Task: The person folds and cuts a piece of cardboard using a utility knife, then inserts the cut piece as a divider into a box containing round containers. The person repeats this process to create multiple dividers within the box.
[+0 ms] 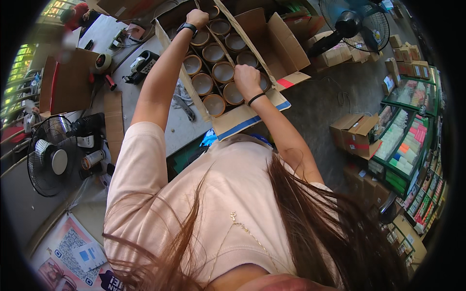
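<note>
An open cardboard box stands in front of me, filled with rows of round jars with pale, translucent tops and brownish rims. A thin cardboard divider runs between the rows. Over the far part of the box, my left hand is closed, with a dark watch on its wrist. My right hand is also closed, above the jars at the near right, a dark band round its wrist. Both hands are close to the divider's line; whatever their fingers hold is hidden.
A tape dispenser and a metal tool lie on the table at left. One fan stands left, another far right. An empty carton adjoins the box. Green-framed shelves hold colourful goods.
</note>
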A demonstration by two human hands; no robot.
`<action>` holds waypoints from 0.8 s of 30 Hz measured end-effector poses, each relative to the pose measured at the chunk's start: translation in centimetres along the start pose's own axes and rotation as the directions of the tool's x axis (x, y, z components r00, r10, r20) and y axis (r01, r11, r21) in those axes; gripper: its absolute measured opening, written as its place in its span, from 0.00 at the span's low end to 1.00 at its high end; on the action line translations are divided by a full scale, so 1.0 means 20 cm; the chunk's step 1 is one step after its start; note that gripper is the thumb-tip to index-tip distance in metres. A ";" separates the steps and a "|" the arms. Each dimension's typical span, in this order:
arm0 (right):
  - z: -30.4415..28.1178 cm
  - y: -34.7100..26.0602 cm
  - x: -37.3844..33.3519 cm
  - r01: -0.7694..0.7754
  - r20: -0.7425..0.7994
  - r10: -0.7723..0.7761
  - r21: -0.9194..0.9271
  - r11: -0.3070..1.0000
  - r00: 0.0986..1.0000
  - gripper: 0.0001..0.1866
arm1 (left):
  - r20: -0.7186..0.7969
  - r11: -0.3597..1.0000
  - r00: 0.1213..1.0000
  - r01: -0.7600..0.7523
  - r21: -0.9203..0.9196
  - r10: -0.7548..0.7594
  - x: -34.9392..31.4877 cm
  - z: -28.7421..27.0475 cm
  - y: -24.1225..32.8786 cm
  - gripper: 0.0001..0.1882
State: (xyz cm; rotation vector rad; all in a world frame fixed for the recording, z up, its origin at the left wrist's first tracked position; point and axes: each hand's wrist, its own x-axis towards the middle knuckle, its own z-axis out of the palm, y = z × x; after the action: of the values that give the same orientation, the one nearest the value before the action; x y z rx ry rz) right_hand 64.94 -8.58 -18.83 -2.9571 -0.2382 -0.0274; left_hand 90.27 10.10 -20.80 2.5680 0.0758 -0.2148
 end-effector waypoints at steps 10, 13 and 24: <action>0.01 0.01 0.06 -0.029 0.037 0.028 0.031 0.999 0.999 0.11 | -0.046 0.997 0.997 0.062 0.037 -0.060 0.09 0.01 0.13 0.22; 0.02 0.02 0.05 -0.056 0.026 0.055 0.037 0.998 0.998 0.11 | -0.077 0.982 0.982 0.168 -0.092 -0.175 0.06 0.01 0.16 0.21; 0.00 -0.05 0.03 -0.043 0.000 0.044 0.046 0.998 0.999 0.11 | 0.029 0.938 0.996 -0.086 0.336 0.081 0.43 0.07 -0.50 0.14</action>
State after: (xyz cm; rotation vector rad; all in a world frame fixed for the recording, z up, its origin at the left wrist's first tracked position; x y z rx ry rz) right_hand 65.26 -7.45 -18.71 -2.9153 -0.1719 -0.0178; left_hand 97.58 17.79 -28.72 2.9030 -0.0839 -0.2308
